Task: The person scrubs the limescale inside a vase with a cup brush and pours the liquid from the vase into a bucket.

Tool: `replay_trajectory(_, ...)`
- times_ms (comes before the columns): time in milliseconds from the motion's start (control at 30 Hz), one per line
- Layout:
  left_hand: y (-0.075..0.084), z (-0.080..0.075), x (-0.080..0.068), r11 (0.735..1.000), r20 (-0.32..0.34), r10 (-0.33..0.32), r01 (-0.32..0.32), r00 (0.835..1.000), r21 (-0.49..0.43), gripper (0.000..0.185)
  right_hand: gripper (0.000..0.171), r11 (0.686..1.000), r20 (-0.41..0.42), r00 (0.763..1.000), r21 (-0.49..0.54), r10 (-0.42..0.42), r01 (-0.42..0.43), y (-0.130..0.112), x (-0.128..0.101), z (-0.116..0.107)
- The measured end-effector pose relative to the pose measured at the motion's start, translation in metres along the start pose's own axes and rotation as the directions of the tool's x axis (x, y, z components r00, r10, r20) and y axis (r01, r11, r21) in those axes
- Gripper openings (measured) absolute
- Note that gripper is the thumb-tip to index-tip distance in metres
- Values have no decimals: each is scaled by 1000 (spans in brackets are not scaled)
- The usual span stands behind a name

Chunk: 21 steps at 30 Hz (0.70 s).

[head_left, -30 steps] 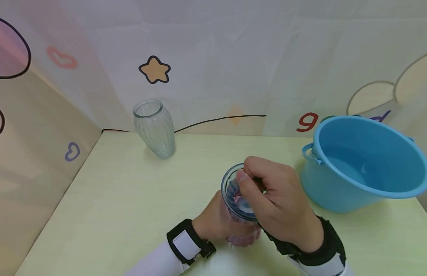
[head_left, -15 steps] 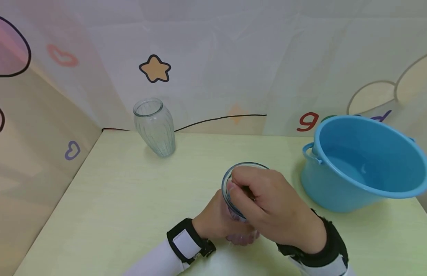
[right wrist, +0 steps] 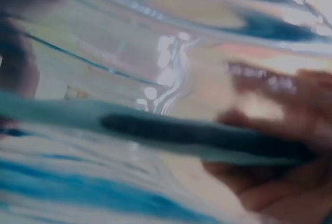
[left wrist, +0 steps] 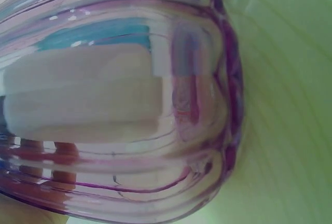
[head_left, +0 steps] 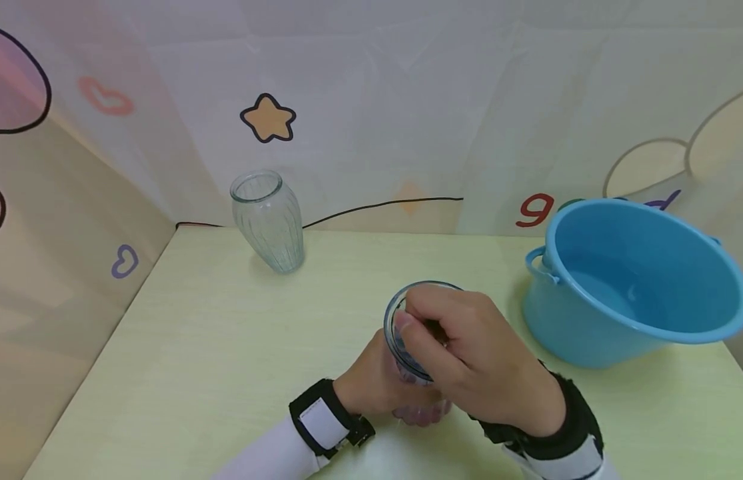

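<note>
My left hand grips a ribbed glass vase, tinted pinkish-purple, with its mouth facing up toward me. Over that mouth my right hand is curled round the teal handle of a bottle brush, which has a dark inset grip. Through the glass in the left wrist view shows a pale, sponge-like block inside the vase, near its base. The right hand covers much of the rim in the head view. In the left wrist view the scalloped base is close over the table.
A clear ribbed glass vase stands at the back left of the pale table. To the right is a large blue bucket with its handle down. A printed backdrop rises behind the table.
My right hand moved left and slightly down over the vase's mouth, then stayed nearly still in the last half second. The left hand and the vase have kept their place.
</note>
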<state>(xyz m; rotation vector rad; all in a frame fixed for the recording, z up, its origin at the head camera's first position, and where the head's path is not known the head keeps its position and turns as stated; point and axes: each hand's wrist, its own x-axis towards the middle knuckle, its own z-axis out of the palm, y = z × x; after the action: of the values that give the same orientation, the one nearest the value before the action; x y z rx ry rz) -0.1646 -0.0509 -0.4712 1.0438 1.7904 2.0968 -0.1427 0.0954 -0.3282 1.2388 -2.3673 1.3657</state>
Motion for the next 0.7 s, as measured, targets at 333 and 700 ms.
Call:
replay_trajectory(333,3,0,-2,997,18,-30,32,999,-71,70,33,985,-227,965,82,-133,155,1,-3,0)
replay_trajectory(700,3,0,0,999,-25,4,-3,1000,37,74,27,916,-377,886,180,-272,358,-2,-13,0)
